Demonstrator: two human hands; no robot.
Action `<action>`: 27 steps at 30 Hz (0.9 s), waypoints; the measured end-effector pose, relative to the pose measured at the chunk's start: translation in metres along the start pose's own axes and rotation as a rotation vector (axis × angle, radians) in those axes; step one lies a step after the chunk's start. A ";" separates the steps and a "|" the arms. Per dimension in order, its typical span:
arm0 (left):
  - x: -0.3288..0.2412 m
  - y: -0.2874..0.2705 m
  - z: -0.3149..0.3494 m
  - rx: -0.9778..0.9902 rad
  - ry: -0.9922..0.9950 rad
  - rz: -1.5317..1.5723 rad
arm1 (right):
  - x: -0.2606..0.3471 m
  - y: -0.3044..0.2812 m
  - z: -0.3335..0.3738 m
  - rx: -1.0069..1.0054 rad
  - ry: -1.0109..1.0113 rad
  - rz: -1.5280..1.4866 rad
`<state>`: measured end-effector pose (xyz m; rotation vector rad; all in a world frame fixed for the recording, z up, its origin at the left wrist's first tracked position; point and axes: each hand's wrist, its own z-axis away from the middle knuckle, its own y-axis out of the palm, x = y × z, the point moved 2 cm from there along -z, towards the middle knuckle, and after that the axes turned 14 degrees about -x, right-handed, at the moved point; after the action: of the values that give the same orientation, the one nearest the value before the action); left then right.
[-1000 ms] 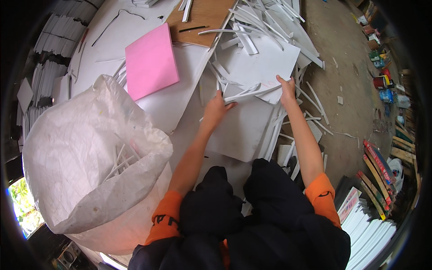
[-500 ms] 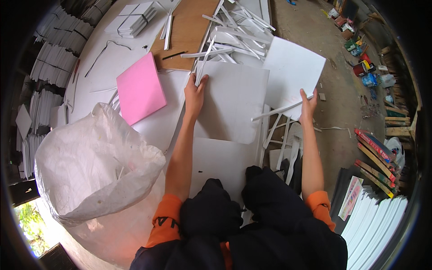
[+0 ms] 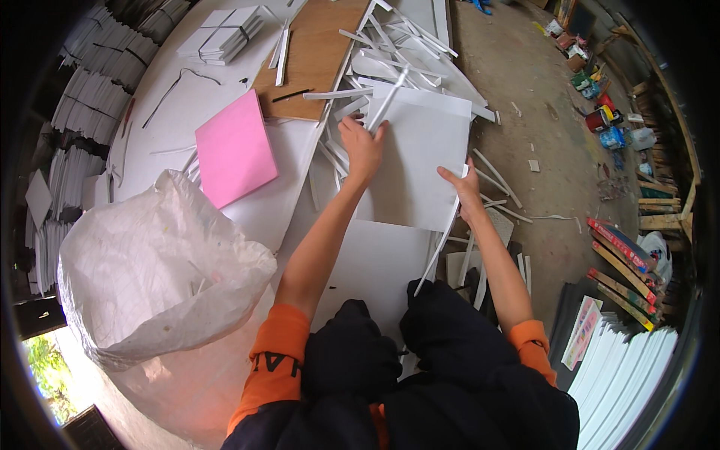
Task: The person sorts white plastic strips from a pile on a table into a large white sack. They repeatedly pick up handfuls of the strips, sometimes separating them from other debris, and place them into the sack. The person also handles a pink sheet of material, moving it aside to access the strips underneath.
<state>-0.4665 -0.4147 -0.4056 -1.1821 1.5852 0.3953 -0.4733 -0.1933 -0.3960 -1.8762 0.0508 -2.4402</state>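
A pale square sheet lies in front of me, tilted slightly, with another white sheet nearer my knees. My left hand is closed on a thin white strip, which points up and right across the sheet's far left corner. At the sheet's right edge, my right hand grips a second white strip that slants down toward my knee. The right thumb reaches over the sheet; whether it presses on it I cannot tell. Loose white offcut strips pile up beyond the sheet.
A pink square sheet lies left of my hands, beside a brown board. An open whitish sack stands at near left. Tied white stacks sit farther back. Paint cans and wood pieces line the right wall.
My left hand has moved right with its strip. My right hand has come left and lower; the sheet it held out at the right no longer shows apart, and its strip now points toward me.
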 end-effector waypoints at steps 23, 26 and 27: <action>-0.014 0.023 0.032 0.140 0.400 -0.274 | -0.044 0.055 -0.062 -0.254 0.148 -0.128; -0.002 0.034 0.038 0.227 0.329 -0.179 | -0.041 0.066 -0.077 -0.233 0.076 -0.099; -0.008 0.034 0.034 0.252 0.316 -0.146 | -0.036 0.068 -0.086 -0.233 0.048 -0.086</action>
<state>-0.4772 -0.3701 -0.4216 -1.1949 1.7441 -0.0912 -0.5449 -0.2595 -0.4566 -1.9445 0.2738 -2.6386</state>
